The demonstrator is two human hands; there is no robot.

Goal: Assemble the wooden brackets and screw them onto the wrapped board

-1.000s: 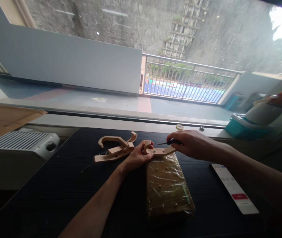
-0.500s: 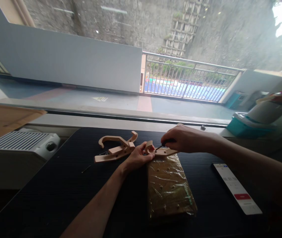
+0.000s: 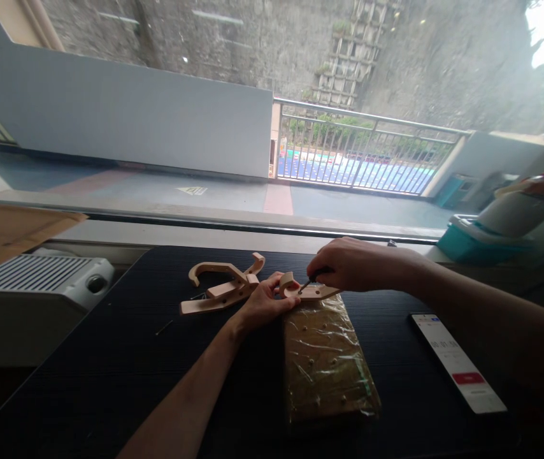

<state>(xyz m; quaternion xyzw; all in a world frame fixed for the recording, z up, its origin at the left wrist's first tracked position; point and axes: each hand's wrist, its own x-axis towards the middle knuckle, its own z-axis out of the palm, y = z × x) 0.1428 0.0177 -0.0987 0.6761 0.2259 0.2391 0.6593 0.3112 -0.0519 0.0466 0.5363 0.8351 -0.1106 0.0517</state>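
Observation:
My left hand [image 3: 272,298] is closed on the near-left end of a pale wooden hook [image 3: 313,292], which has a curled end and holes along its length. The hook lies across the far end of a brown board wrapped in clear film [image 3: 324,363]. My right hand [image 3: 336,264] grips the dark handle of a screwdriver [image 3: 306,284]. Its shaft slants down to a hole in the hook beside my left fingers. Left of my left hand, several more wooden hook pieces [image 3: 224,284] rest on the black table, partly overlapping. A small screw [image 3: 164,328] lies nearer me.
A phone [image 3: 458,363] with a lit timer screen lies on the black table [image 3: 85,382] at right. A white ridged appliance [image 3: 37,280] and brown cardboard [image 3: 14,229] stand at left. The window sill [image 3: 123,233] borders the far side, with a teal box [image 3: 479,242] at right.
The right hand has shifted slightly left, with the screwdriver still at the same hole. The left hand keeps its hold on the hook; the view has moved a little.

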